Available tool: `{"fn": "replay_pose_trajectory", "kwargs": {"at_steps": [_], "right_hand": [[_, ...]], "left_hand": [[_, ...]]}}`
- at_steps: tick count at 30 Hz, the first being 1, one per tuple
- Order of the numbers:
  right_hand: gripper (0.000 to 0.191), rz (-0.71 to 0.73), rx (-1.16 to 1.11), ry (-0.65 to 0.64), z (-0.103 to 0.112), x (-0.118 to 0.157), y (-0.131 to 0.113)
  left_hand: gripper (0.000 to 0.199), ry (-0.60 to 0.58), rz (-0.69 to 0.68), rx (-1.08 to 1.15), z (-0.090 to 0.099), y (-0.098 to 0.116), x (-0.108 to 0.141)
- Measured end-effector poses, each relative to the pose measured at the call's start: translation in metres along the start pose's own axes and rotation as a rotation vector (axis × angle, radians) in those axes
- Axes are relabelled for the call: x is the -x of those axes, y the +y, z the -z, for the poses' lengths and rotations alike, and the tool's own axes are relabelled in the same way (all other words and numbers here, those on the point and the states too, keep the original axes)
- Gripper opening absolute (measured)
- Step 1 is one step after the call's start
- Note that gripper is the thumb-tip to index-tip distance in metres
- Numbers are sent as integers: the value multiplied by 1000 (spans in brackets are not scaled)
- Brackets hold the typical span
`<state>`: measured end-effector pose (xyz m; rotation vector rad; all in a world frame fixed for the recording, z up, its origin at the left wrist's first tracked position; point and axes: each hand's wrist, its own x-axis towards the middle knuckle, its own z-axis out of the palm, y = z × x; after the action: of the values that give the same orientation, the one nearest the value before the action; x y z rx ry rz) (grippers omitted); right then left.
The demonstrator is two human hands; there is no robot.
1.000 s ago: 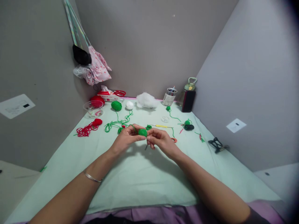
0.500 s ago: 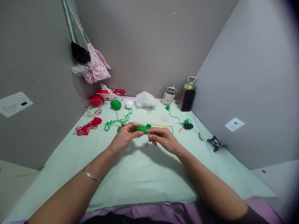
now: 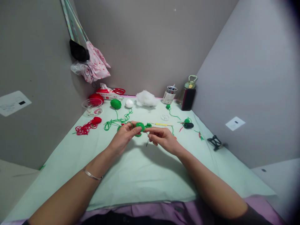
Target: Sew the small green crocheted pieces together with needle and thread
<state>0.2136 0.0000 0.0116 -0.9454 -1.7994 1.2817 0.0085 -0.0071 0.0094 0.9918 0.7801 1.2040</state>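
My left hand (image 3: 123, 137) is closed round a small green crochet piece (image 3: 140, 126), pinching it between thumb and fingers. Close beside it on the right, my right hand (image 3: 164, 139) has thumb and fingers pressed together on a thin dark thread (image 3: 147, 143), part of which dangles below the fingertips. Its index finger reaches to the edge of the crochet piece. Whether a needle is in that pinch is too small to tell. Just behind the fingers lie another small green piece (image 3: 148, 125) and a yellow-handled crochet hook (image 3: 161, 124).
Green yarn (image 3: 115, 104), a white ball (image 3: 128, 103) and white stuffing (image 3: 146, 98) line the back. Red yarn (image 3: 86, 126) and a clear tub (image 3: 92, 107) are left. A pen can (image 3: 169, 95), phone (image 3: 188, 99) and black stand (image 3: 217, 143) are right.
The green crochet piece has turned in my left hand and shifted slightly left, with the left thumb now raised against it. The right hand keeps its pinch almost in place.
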Motion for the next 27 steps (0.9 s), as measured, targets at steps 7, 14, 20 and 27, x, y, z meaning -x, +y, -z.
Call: {"fn": "replay_pose_trajectory", "kwargs": {"at_steps": [7,14,20,27], "right_hand": [[19,-3,-151,42,-5,-3,1],[25,-17,-236,7,-6,-2,-3],[21,-50,-141,-25,-4,0,-3],[27,-35,-47,-29,-4,0,-4]], "left_hand": [[29,-81,-48,-100,3,-10,-1],[30,-119,-108,-185,-3,-16,0],[27,-40,-152,-288,-4,-20,-1],[26,13,-207,-353,-10,-18,4]]}}
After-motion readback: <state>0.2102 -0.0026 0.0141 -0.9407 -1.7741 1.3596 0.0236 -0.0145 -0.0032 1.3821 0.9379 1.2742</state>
